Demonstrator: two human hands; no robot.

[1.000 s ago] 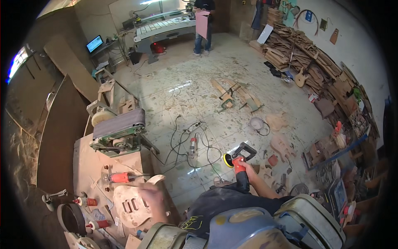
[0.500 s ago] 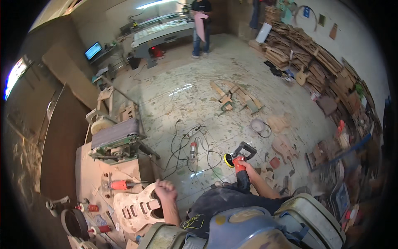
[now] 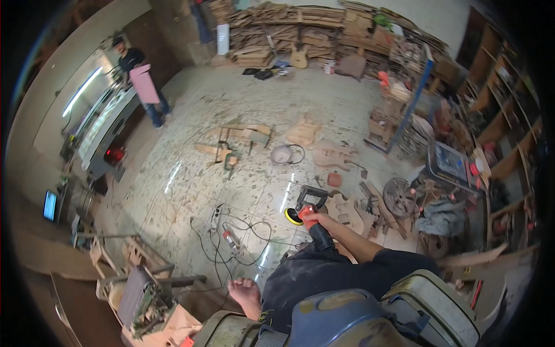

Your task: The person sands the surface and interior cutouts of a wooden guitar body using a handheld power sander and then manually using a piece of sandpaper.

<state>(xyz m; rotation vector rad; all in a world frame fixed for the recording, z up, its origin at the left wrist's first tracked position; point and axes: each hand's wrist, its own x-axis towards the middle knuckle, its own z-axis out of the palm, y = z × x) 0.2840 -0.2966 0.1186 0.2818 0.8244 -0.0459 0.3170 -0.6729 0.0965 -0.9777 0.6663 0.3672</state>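
Note:
My right hand is wrapped round the red body of a polisher. The tool has a yellow-edged round pad at its left and a black loop handle at the front. It is held up over the tiled floor. At the lower middle, beside my dark shirt, is my left hand, its fingers curled in with nothing seen in them. A red and grey corded power tool lies on the floor ahead of it, among tangled black cables.
A belt sander stands at the lower left. Clamped wood pieces, a round bowl-like object and wooden guitar bodies lie on the floor. Stacked boards line the back wall. A person holds a pink sheet at the far left.
My view has swung to the right. The guitar body on the bench has left the picture, and my left hand is away from it. The polisher stays in my right hand.

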